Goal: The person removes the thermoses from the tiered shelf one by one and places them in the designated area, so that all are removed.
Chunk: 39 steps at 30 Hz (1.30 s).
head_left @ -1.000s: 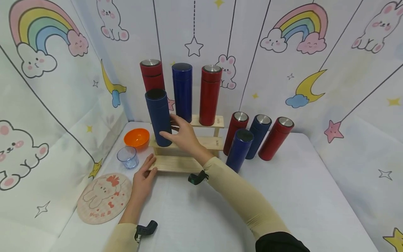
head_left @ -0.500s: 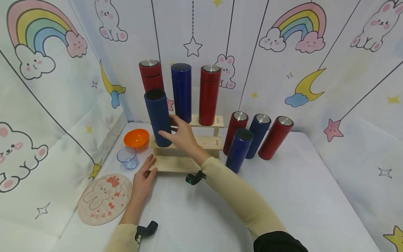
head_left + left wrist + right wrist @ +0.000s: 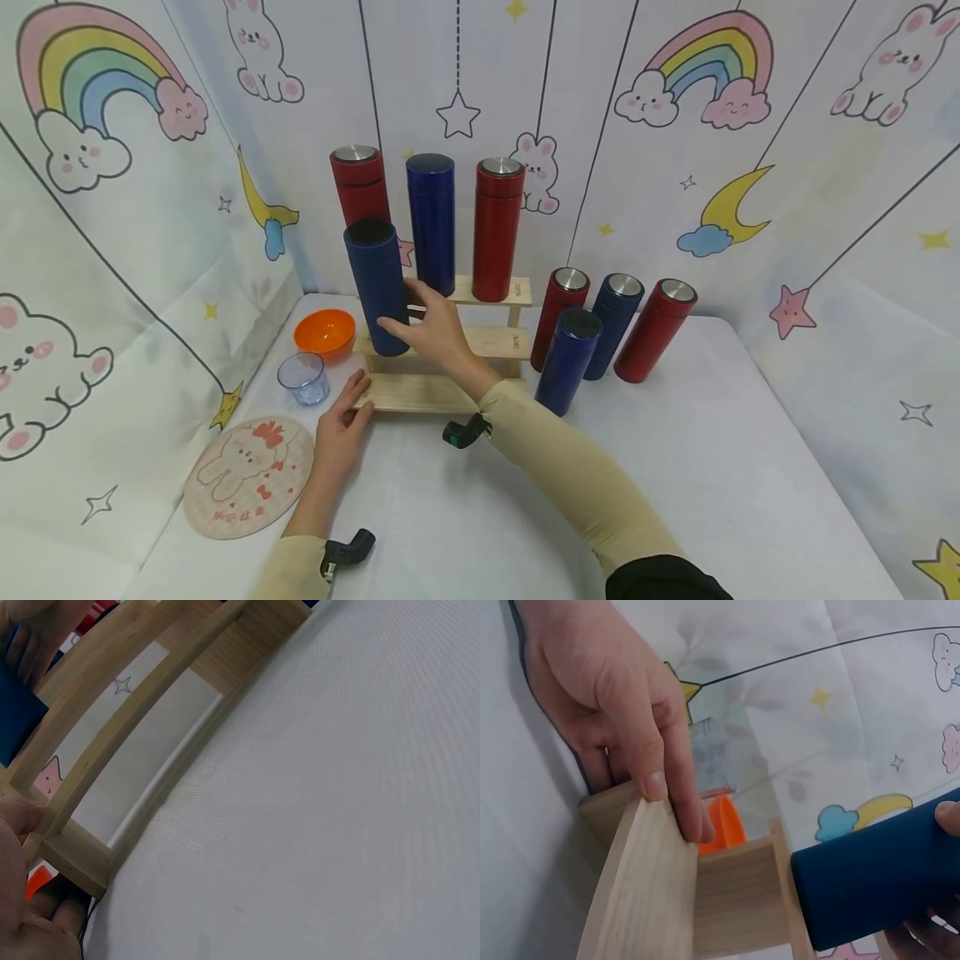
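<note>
My right hand (image 3: 438, 332) grips a dark blue thermos bottle (image 3: 378, 287) from its right side, thumb across the front. The bottle stands nearly upright at the left end of the middle step of a three-step wooden rack (image 3: 420, 393). In the right wrist view, the base of the blue bottle (image 3: 877, 874) is right at the step's board. My left hand (image 3: 341, 437) holds the left end of the lowest step; thumb and fingers wrap that corner in the right wrist view. On the top step stand a red bottle (image 3: 362, 187), a blue one (image 3: 432, 225) and another red one (image 3: 498, 233).
Right of the rack stand two red bottles (image 3: 654, 333) and two blue ones (image 3: 570, 362). At left are an orange bowl (image 3: 325, 333), a clear glass cup (image 3: 303, 382) and a round rabbit-print mat (image 3: 249, 479). Patterned cloth (image 3: 660, 208) hangs behind the white table (image 3: 750, 467).
The blue bottle in my right hand has come slightly down and toward the front of the middle step. My left hand stays on the rack's corner.
</note>
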{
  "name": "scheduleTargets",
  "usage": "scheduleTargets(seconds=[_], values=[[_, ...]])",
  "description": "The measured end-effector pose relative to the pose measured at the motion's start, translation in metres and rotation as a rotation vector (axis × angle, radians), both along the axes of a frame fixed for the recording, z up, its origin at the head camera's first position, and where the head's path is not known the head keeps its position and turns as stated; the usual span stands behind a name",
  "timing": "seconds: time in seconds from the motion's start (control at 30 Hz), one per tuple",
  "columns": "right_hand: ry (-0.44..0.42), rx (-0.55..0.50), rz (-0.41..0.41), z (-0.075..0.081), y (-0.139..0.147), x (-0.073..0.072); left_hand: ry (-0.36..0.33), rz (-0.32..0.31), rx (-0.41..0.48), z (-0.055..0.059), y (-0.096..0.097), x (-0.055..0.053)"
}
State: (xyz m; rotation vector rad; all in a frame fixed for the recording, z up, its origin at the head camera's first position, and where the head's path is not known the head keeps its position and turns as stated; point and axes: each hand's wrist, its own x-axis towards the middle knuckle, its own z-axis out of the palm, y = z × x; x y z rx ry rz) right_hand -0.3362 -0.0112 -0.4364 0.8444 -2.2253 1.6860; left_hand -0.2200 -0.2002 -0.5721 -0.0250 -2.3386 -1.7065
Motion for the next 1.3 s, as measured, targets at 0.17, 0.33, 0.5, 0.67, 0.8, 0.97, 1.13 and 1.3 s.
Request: scheduleTargets(seconds=[0.17, 0.33, 0.5, 0.67, 0.8, 0.97, 1.13, 1.3], values=[[-0.008, 0.011, -0.007, 0.001, 0.002, 0.005, 0.001, -0.004, 0.011, -0.001, 0.000, 0.000], [-0.013, 0.012, -0.019, 0.005, 0.006, 0.010, 0.023, -0.003, 0.004, -0.001, 0.000, -0.001], [-0.009, -0.008, -0.026, 0.006, 0.012, 0.013, 0.029, -0.002, 0.004, 0.000, 0.000, -0.001], [-0.001, -0.008, -0.037, 0.005, 0.018, 0.018, 0.009, 0.003, 0.015, -0.001, 0.000, 0.000], [0.011, 0.001, -0.053, 0.007, 0.025, 0.024, 0.013, 0.000, 0.022, -0.001, 0.000, 0.000], [0.024, 0.008, -0.061, 0.008, 0.033, 0.032, 0.022, -0.001, 0.033, -0.001, 0.001, 0.001], [0.043, 0.003, -0.068, 0.010, 0.042, 0.038, 0.016, -0.007, 0.036, -0.001, 0.000, 0.001], [0.037, 0.001, -0.065, 0.011, 0.050, 0.043, 0.021, -0.007, 0.033, -0.001, 0.000, 0.000]])
